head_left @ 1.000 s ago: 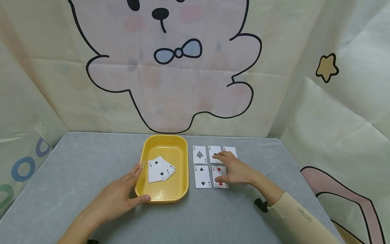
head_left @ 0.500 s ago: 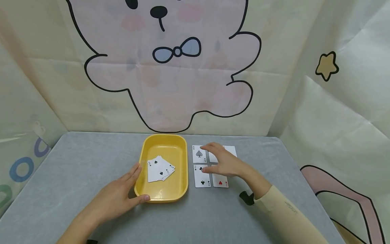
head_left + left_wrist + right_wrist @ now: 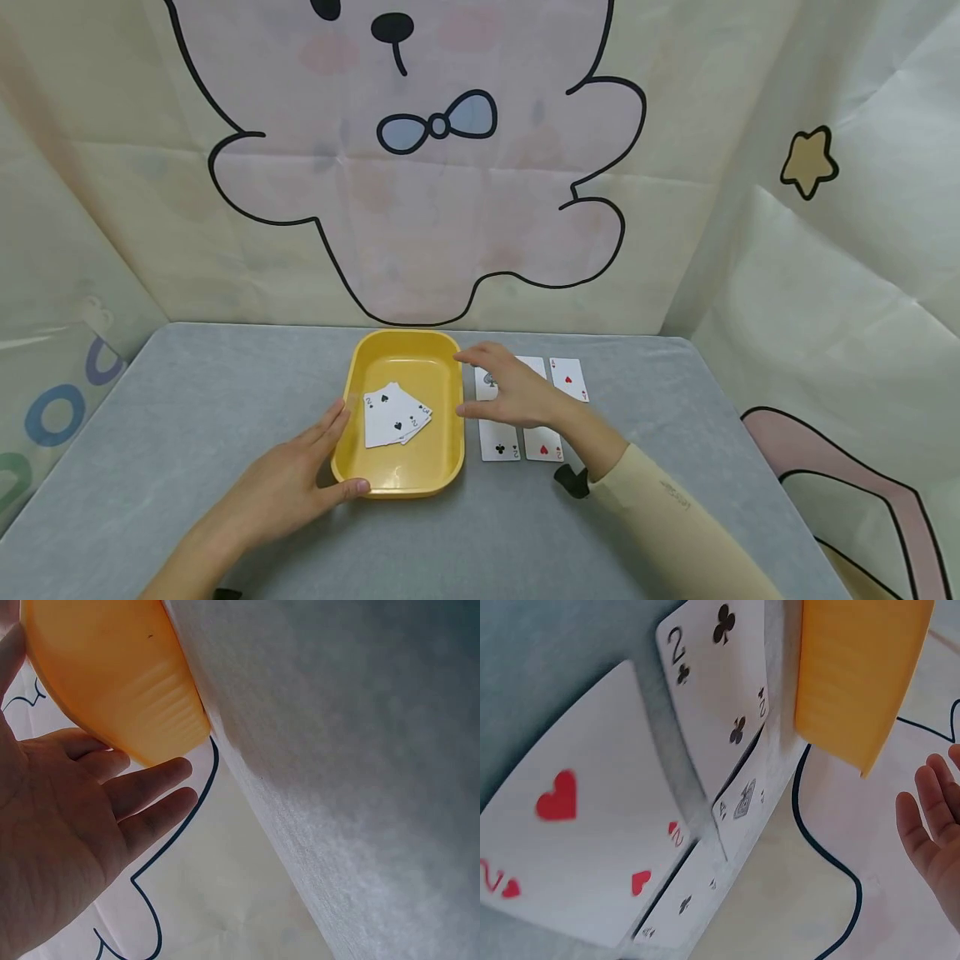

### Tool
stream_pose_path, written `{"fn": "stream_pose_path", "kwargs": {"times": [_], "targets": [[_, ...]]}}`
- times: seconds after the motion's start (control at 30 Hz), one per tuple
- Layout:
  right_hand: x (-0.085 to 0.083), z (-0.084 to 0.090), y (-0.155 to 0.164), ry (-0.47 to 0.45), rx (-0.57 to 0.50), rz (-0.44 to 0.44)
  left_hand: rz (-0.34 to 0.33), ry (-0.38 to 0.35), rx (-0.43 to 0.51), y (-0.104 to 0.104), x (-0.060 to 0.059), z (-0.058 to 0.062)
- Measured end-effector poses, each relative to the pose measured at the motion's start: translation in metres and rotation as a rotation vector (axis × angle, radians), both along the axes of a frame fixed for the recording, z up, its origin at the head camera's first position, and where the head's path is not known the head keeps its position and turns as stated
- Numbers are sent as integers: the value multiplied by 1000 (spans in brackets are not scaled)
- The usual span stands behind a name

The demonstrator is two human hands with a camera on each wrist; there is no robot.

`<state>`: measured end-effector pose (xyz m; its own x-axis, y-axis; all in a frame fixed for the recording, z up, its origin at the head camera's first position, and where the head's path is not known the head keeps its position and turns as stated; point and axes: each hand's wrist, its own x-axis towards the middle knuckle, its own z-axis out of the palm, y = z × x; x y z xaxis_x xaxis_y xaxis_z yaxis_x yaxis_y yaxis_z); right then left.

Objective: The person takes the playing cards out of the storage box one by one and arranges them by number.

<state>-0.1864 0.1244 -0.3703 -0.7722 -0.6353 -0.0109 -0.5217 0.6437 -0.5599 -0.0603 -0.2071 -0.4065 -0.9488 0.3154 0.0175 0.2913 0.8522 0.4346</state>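
Note:
A yellow tray (image 3: 393,479) sits on the table with a small overlapping pile of playing cards (image 3: 384,423) inside, a two of spades among them. My left hand (image 3: 288,479) rests against the tray's left side, its thumb on the near-left corner; in the left wrist view its fingers (image 3: 150,784) are loosely extended beside the wall. Near the tray's right rim is my right hand (image 3: 517,392), thumb and fingers apart, holding nothing. It partly hides two rows of face-up cards, including the two of clubs (image 3: 716,682), two of hearts (image 3: 592,817) and ace of hearts (image 3: 568,380).
A grey cloth-covered table (image 3: 247,375) lies under everything. Behind it hangs a pale backdrop (image 3: 510,208) with a cartoon animal. A light sleeve (image 3: 667,517) covers the right forearm.
My right hand has moved left, from above the middle and right-hand cards to the tray's right rim. The left hand, tray and cards stay where they were.

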Motion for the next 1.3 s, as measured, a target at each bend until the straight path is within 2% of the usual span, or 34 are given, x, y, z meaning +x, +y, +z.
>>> {"fn": "stream_pose_path", "kwargs": {"times": [0.53, 0.9, 1.3], "targets": [[-2, 2, -53, 0, -32, 59, -8, 3, 3, -1, 0, -1], [2, -16, -92, -31, 25, 13, -18, 27, 12, -2, 0, -2], [-3, -33, -114, -93, 102, -77, -24, 35, 17, -2, 0, -2]]}}
